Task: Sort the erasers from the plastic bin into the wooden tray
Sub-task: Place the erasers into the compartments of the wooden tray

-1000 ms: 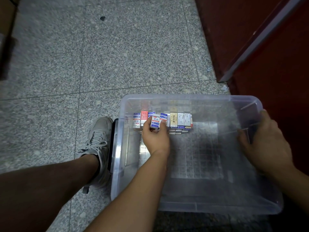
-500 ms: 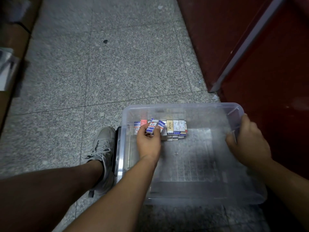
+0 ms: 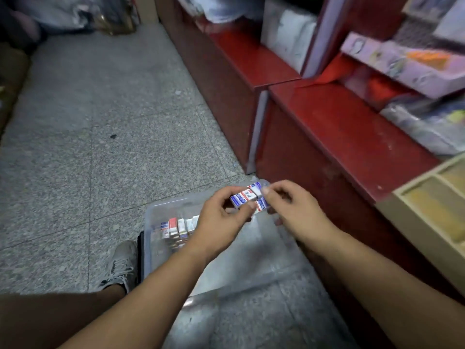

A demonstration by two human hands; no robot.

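Observation:
A clear plastic bin [image 3: 151,222] sits on the floor with a row of boxed erasers [image 3: 176,226] standing along its far left wall. Above the bin I hold a small bunch of white, blue and red erasers [image 3: 247,197] between both hands. My left hand [image 3: 221,220] pinches them from the left, and my right hand [image 3: 292,210] pinches them from the right. The wooden tray [image 3: 427,197], with its light dividers, rests on the red shelf at the right edge.
A red shelf unit [image 3: 314,117] runs along the right and carries wrapped goods. My foot in a grey shoe [image 3: 120,265] stands left of the bin. Grey speckled floor tiles stretch to the left, with bags at the far end.
My left hand lifted several erasers out of the bin. My right hand let go of the bin's rim and came over to them. The view has tilted up, showing shelf and tray.

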